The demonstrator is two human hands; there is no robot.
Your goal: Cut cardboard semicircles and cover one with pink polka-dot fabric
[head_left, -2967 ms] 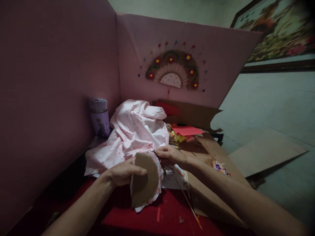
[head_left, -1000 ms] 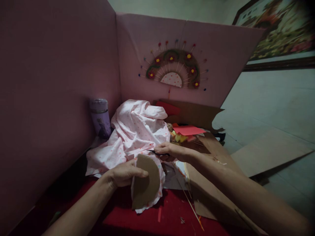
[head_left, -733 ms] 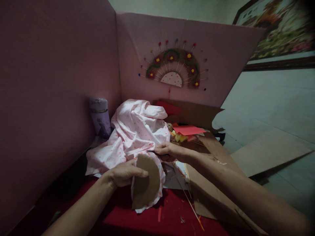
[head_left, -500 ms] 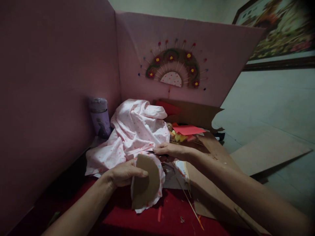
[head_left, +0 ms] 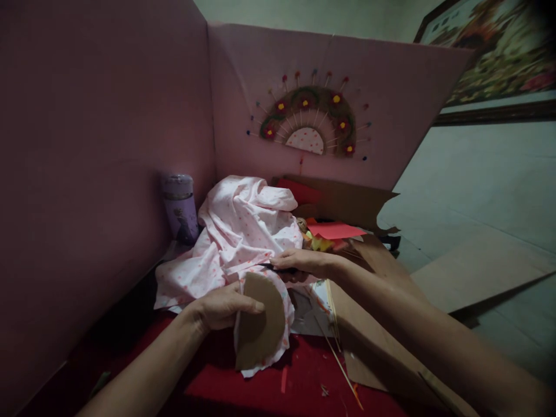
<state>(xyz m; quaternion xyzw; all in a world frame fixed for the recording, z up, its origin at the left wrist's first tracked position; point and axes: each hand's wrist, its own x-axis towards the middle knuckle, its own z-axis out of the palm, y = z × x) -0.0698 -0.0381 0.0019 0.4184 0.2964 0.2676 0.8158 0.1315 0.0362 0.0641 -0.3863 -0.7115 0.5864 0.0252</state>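
Observation:
My left hand (head_left: 228, 307) grips a half-round piece of brown cardboard (head_left: 263, 324), thumb on its face. Pink-dotted white fabric lies behind the cardboard and sticks out around its curved edge. My right hand (head_left: 304, 263) is closed on dark scissors (head_left: 268, 266), whose blades lie at the fabric just above the cardboard's top; the handles are mostly hidden by the fingers. Beyond both hands, the large crumpled dotted cloth (head_left: 247, 220) is heaped and seems to run down to the held piece.
A purple tumbler (head_left: 181, 211) stands left of the cloth. Red paper (head_left: 336, 230), thin sticks (head_left: 343, 365) and a cardboard sheet (head_left: 373, 341) lie to the right on the red tabletop (head_left: 208, 382). A decorated fan (head_left: 306, 121) hangs on the pink panel (head_left: 373, 75) behind.
The view has shifted slightly, so everything sits a little further right. The scissor blades show a bit more clearly; both hands keep their holds.

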